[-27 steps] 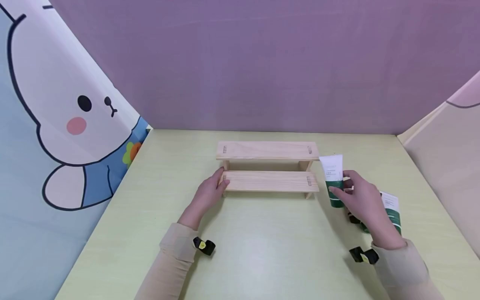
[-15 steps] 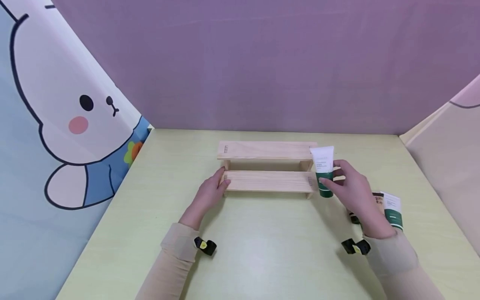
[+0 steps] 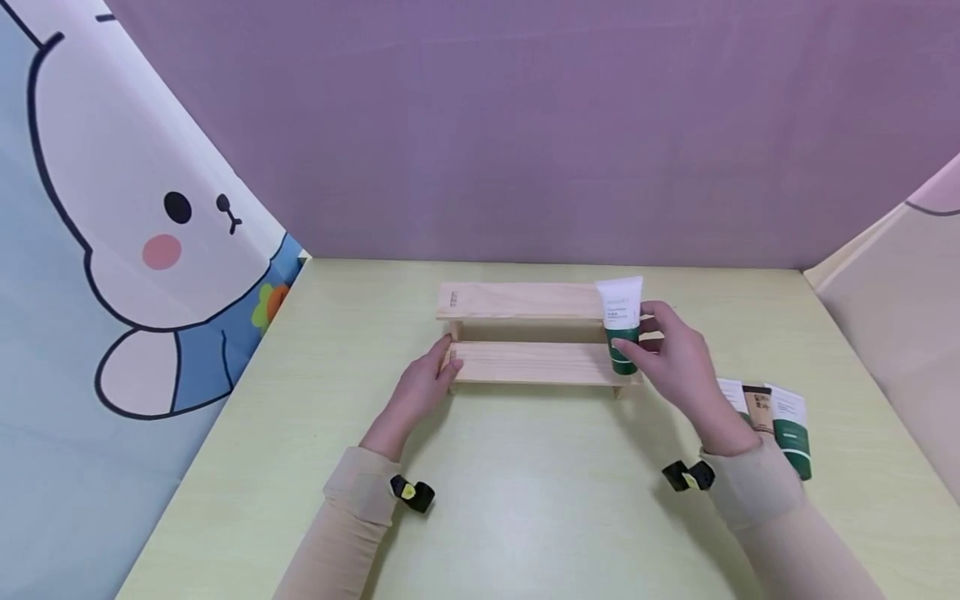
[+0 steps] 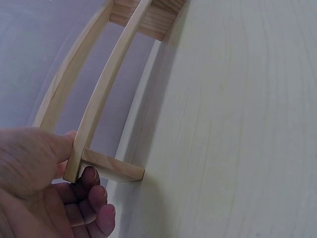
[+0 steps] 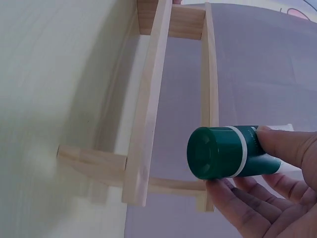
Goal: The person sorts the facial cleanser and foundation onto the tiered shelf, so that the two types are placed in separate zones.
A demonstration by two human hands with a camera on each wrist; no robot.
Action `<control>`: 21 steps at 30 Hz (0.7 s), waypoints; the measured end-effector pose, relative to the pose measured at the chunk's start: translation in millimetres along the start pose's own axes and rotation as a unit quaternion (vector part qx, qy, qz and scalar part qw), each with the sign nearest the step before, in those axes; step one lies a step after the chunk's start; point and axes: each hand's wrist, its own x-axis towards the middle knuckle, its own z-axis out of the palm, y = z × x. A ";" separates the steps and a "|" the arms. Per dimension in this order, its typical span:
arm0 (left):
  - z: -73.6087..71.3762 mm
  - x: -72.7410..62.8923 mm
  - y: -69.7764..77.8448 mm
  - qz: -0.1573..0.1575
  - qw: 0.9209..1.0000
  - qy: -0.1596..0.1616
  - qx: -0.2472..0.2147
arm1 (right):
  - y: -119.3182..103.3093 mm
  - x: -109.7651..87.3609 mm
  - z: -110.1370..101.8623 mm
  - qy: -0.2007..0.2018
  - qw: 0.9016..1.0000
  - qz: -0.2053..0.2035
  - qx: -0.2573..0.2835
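And in the foreground, pale sleeves point(image 3: 757, 492) are stretched over the desk point(image 3: 525, 517). To the right, three tubes point(image 3: 793, 429) are seen side by side, partly covered by the right forearm. Further in, the wooden rack point(image 3: 532, 362) is pinched at its left end by the left hand's point(image 3: 420, 387) grip. And there, a white-and-green tube point(image 3: 621, 310) is held cap down in the right hand's point(image 3: 678, 358) grip, before the rack's right end. Beyond, a purple backdrop point(image 3: 525, 133) is seen.

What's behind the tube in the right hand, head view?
Upper shelf and lower shelf, both showing left of the tube. Upper shelf's right end can't be seen; the tube covers it.
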 end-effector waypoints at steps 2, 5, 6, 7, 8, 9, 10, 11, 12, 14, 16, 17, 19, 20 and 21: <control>-0.1 -0.2 0.6 0.000 1.000 -0.001 0.000 | -2.1 2.5 1.8 -0.001 1.000 -0.002 0.009; 0.2 -0.1 0.5 -0.001 1.000 -0.002 0.006 | -6.0 6.3 3.5 -0.005 1.000 -0.008 0.022; 0.3 -0.1 0.4 -0.001 1.000 -0.002 0.008 | -7.3 7.8 4.2 -0.005 1.000 -0.011 0.026; 0.3 0.0 0.3 -0.001 1.000 -0.002 0.010 | -8.6 9.4 4.9 -0.007 0.999 -0.013 0.030; 0.4 0.1 0.1 -0.001 1.000 -0.002 0.011 | -9.9 11.2 5.7 -0.008 0.999 -0.015 0.034; 0.5 0.3 0.0 -0.001 1.000 -0.003 0.013 | -11.0 13.1 6.9 -0.008 0.999 -0.017 0.039; 0.7 0.5 -0.1 0.000 1.000 -0.003 0.014 | -12.2 15.2 8.2 -0.009 0.999 -0.018 0.044; 0.8 0.5 -0.1 0.000 1.000 -0.003 0.015 | -13.1 17.7 9.9 -0.010 0.999 -0.019 0.049; 0.9 0.7 -0.1 0.001 1.000 -0.002 0.016 | -14.4 20.2 11.7 -0.010 0.998 -0.020 0.055; 1.3 1.1 -0.3 0.001 1.000 -0.002 0.019 | -17.1 25.3 15.9 -0.011 0.998 -0.022 0.064; 1.9 1.6 -0.8 0.000 1.000 -0.001 0.021 | -20.0 30.3 20.9 -0.012 0.997 -0.026 0.074; 2.2 1.9 -1.0 -0.001 1.000 -0.001 0.021 | -21.8 32.7 23.6 -0.013 0.996 -0.029 0.078; 2.7 2.1 -1.5 -0.003 1.000 -0.001 0.021 | -25.4 37.1 29.3 -0.015 0.995 -0.036 0.087; 2.9 2.2 -1.7 -0.003 1.000 -0.001 0.020 | -27.4 39.3 32.0 -0.016 0.995 -0.039 0.090; 3.1 2.1 -1.7 -0.003 1.000 0.000 0.019 | -29.6 41.4 34.6 -0.017 0.995 -0.042 0.094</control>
